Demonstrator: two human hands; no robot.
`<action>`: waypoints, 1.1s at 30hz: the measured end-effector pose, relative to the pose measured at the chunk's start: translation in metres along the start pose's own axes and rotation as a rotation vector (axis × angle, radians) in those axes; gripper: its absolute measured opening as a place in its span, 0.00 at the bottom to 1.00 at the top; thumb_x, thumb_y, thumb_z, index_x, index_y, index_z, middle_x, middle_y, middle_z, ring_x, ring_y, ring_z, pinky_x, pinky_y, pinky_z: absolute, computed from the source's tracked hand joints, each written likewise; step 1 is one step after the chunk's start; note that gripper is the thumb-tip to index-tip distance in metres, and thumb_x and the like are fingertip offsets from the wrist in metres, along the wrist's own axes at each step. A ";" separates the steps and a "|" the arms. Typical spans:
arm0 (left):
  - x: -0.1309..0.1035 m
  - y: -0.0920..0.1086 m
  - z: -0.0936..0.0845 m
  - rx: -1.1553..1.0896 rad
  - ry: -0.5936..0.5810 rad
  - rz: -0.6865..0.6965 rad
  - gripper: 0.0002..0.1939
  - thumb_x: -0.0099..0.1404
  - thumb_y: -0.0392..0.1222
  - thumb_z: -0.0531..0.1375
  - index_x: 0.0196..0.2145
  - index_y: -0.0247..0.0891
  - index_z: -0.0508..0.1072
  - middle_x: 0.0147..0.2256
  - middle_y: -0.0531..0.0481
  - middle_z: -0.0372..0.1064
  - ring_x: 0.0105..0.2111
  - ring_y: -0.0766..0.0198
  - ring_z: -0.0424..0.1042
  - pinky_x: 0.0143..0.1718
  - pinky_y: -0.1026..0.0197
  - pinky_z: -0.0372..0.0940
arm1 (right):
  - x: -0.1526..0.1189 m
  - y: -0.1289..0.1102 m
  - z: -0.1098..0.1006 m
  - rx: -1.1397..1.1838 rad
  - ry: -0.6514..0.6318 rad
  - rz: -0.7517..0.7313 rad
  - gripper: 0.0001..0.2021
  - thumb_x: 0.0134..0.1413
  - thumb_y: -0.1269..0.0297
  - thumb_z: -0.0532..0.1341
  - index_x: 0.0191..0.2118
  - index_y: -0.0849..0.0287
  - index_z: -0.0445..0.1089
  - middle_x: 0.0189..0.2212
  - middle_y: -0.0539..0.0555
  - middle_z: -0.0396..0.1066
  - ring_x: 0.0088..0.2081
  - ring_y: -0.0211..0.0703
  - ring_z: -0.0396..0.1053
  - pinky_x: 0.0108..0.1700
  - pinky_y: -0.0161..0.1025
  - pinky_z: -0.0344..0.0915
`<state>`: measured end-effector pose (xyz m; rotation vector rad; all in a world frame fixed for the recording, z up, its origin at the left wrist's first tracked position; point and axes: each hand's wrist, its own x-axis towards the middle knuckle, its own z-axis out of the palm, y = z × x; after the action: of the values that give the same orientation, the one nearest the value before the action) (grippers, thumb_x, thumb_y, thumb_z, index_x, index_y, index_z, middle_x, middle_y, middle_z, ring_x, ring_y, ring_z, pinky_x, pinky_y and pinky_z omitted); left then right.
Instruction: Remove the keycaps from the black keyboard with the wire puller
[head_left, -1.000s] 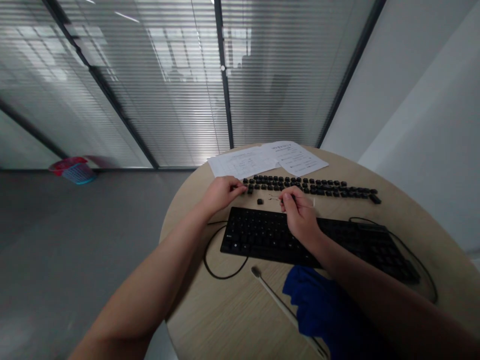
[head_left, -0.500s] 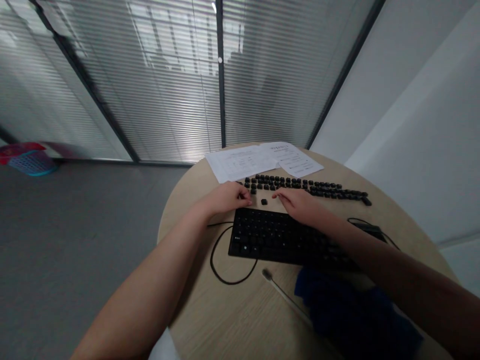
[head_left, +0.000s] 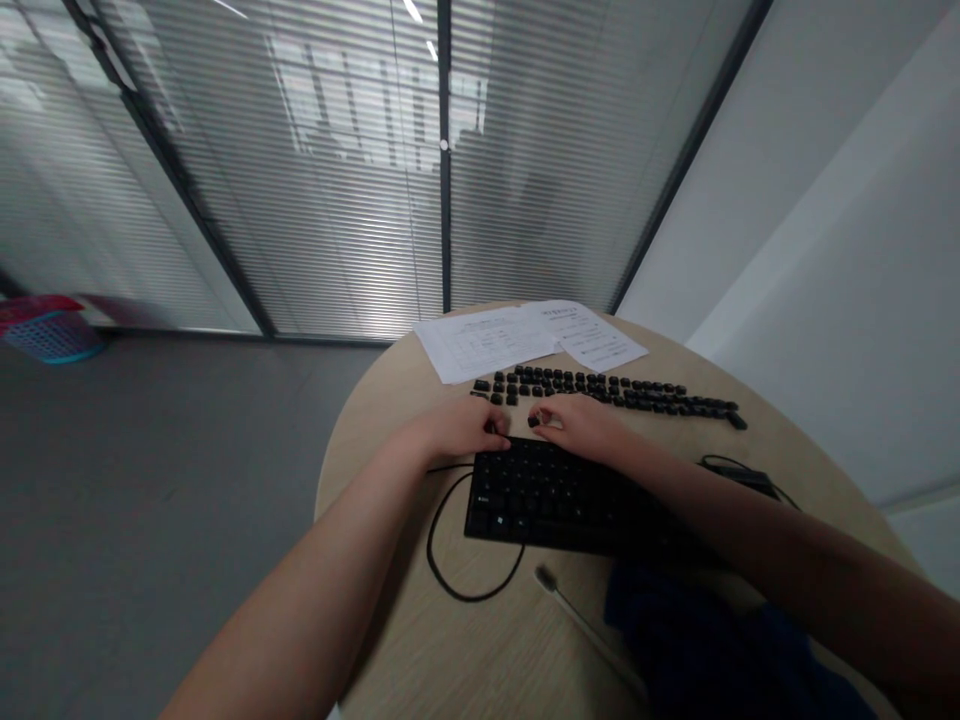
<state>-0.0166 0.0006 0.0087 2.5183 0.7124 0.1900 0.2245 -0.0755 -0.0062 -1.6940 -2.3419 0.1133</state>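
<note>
A black keyboard (head_left: 540,495) lies on the round wooden table in front of me. At its upper left corner is my left hand (head_left: 469,428), fingers curled and thumb against the keyboard's far edge. Just beyond that edge, my right hand (head_left: 574,422) pinches a small black keycap (head_left: 533,421) between thumb and fingertips. Behind both hands, loose black keycaps (head_left: 645,399) stand in long rows, partly hidden by the right hand. My right forearm covers the right part of the keyboard.
Printed papers (head_left: 487,340) lie at the table's far side. A cable (head_left: 431,545) loops left of the keyboard. Nearer me are a brush with a pale handle (head_left: 581,620) and a dark blue cloth (head_left: 697,640). A dark object with a cord (head_left: 742,481) lies right. A basket (head_left: 52,335) stands on the floor.
My right hand has moved left and closed on the single keycap that lay between the hands. My left hand has come down to the keyboard's edge. The view has tilted up slightly.
</note>
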 end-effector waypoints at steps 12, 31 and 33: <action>0.000 -0.001 0.000 -0.009 -0.042 -0.011 0.07 0.63 0.46 0.66 0.36 0.42 0.81 0.29 0.53 0.77 0.29 0.62 0.73 0.30 0.62 0.59 | 0.025 -0.002 0.008 -0.010 0.091 0.107 0.06 0.64 0.63 0.66 0.45 0.52 0.79 0.41 0.53 0.84 0.42 0.51 0.80 0.42 0.43 0.68; 0.000 -0.003 0.000 -0.022 -0.034 0.014 0.04 0.62 0.43 0.66 0.34 0.42 0.80 0.29 0.52 0.77 0.28 0.62 0.72 0.30 0.61 0.59 | 0.028 0.005 0.012 0.009 0.134 0.111 0.04 0.62 0.64 0.67 0.41 0.55 0.80 0.43 0.55 0.83 0.45 0.52 0.78 0.47 0.44 0.69; 0.000 -0.003 0.000 -0.025 -0.035 0.019 0.04 0.62 0.43 0.66 0.34 0.42 0.80 0.28 0.53 0.77 0.28 0.63 0.71 0.29 0.61 0.59 | 0.029 0.003 0.011 0.011 0.140 0.119 0.03 0.61 0.65 0.67 0.40 0.55 0.79 0.41 0.55 0.83 0.44 0.52 0.78 0.45 0.44 0.69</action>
<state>-0.0178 0.0026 0.0070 2.4992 0.6681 0.1603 0.2158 -0.0461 -0.0135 -1.7747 -2.1375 0.0287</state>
